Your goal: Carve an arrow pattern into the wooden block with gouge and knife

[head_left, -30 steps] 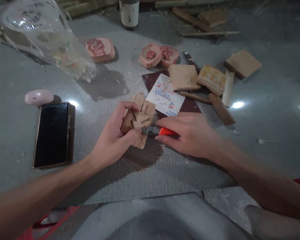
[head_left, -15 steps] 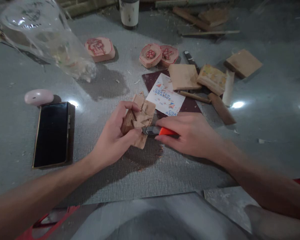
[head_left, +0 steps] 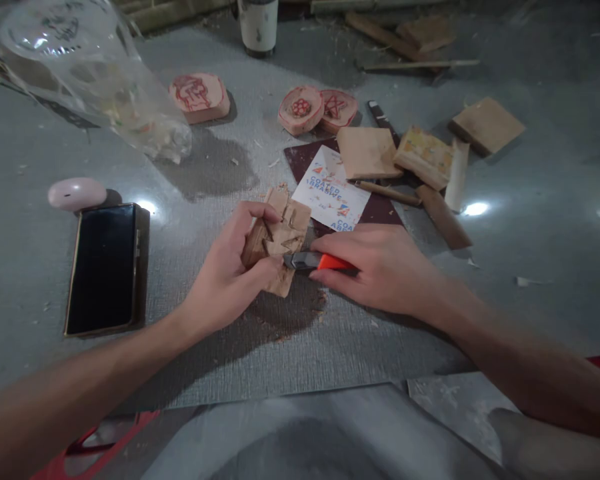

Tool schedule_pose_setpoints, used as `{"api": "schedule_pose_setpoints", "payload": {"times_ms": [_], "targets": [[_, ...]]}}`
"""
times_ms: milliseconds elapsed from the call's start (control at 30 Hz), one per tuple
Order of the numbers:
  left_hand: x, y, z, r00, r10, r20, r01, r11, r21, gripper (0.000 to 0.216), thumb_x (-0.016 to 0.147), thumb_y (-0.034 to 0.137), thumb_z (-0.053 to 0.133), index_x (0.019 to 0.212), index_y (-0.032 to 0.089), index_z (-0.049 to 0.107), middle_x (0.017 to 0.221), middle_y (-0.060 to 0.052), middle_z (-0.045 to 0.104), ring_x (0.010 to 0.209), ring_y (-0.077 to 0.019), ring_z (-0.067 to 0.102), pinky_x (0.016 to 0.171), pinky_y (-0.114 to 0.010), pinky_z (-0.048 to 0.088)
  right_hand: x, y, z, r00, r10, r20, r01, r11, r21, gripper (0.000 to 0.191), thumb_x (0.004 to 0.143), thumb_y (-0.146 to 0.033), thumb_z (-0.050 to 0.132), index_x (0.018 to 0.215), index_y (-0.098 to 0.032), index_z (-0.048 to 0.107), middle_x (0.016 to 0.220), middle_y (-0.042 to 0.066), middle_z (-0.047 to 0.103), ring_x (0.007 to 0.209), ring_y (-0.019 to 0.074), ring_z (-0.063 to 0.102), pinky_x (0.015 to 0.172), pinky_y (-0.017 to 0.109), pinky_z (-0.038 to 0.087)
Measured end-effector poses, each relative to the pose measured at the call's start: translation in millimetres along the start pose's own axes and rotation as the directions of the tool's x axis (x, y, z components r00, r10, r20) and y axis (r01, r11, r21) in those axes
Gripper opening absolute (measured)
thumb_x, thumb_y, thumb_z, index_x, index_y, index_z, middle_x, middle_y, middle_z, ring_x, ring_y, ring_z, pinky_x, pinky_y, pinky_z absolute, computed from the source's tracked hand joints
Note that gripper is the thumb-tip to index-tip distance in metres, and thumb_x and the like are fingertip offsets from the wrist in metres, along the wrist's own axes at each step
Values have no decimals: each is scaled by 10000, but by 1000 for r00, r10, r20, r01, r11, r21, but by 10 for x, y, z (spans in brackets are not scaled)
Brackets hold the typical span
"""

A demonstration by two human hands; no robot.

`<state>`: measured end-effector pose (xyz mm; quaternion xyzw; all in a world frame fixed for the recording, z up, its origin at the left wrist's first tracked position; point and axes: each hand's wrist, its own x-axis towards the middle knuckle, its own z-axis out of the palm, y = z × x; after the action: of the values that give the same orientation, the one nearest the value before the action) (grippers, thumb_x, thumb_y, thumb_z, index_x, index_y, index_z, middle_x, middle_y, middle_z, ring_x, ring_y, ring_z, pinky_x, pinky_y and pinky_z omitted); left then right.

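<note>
My left hand is closed around a carved wooden block, thumb pressed against its lower right side. The block stands tilted on the grey mat, its cut face towards me. My right hand grips an orange utility knife. The knife's grey tip touches the block's lower right edge, close to my left thumb. Wood chips lie under the block.
A black phone and a pink case lie at the left. A clear plastic bag is at the back left. Carved round stamps, sandpaper, wooden blocks and sticks crowd the back right. A cup stands behind.
</note>
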<state>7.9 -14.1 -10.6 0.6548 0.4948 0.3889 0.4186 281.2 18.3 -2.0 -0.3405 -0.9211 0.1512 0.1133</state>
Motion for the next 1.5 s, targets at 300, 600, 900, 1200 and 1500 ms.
{"api": "schedule_pose_setpoints", "payload": {"times_ms": [300, 600, 900, 1200, 1500], "targets": [[-8, -29, -15, 999, 36, 20, -38, 997, 67, 343, 948, 171, 663, 1266, 265, 577, 1029, 19, 620, 786, -153, 573, 649, -288, 490, 3, -8, -2, 1000, 14, 15, -14, 1000, -7, 278, 1199, -461, 687, 1137, -225, 820, 1045, 45, 897, 832, 231, 768, 699, 380, 393], [-5, 21, -11, 1000, -25, 16, 24, 1000, 16, 337, 924, 172, 667, 1237, 258, 576, 985, 26, 594, 755, -146, 546, 622, -283, 481, -5, -4, 10, 1000, 6, 18, -6, 1000, 1, 297, 1210, -464, 660, 1134, -221, 813, 1057, 46, 902, 848, 247, 785, 712, 390, 417], [1, 21, -8, 1000, -3, 23, 2, 999, 37, 331, 926, 171, 653, 1236, 260, 578, 1029, 15, 629, 781, -146, 565, 643, -289, 490, 5, 2, -9, 999, 21, 49, -22, 1000, 15, 306, 1213, -475, 659, 1139, -223, 817, 1079, 52, 903, 860, 248, 787, 714, 397, 420], [13, 42, -1, 999, -34, 18, 34, 999, -3, 334, 911, 162, 674, 1215, 266, 583, 972, 19, 610, 739, -145, 535, 604, -284, 470, 11, 3, -17, 996, 40, 84, -41, 999, 9, 303, 1209, -493, 643, 1145, -245, 804, 1099, 51, 906, 896, 250, 791, 735, 389, 426], [3, 34, -9, 998, -46, 32, 46, 999, 15, 318, 946, 188, 680, 1238, 270, 583, 930, 28, 580, 714, -151, 528, 590, -294, 462, 13, 11, -18, 995, 45, 89, -47, 999, 13, 315, 1205, -502, 652, 1148, -233, 805, 1100, 51, 906, 885, 260, 790, 729, 396, 404]]}}
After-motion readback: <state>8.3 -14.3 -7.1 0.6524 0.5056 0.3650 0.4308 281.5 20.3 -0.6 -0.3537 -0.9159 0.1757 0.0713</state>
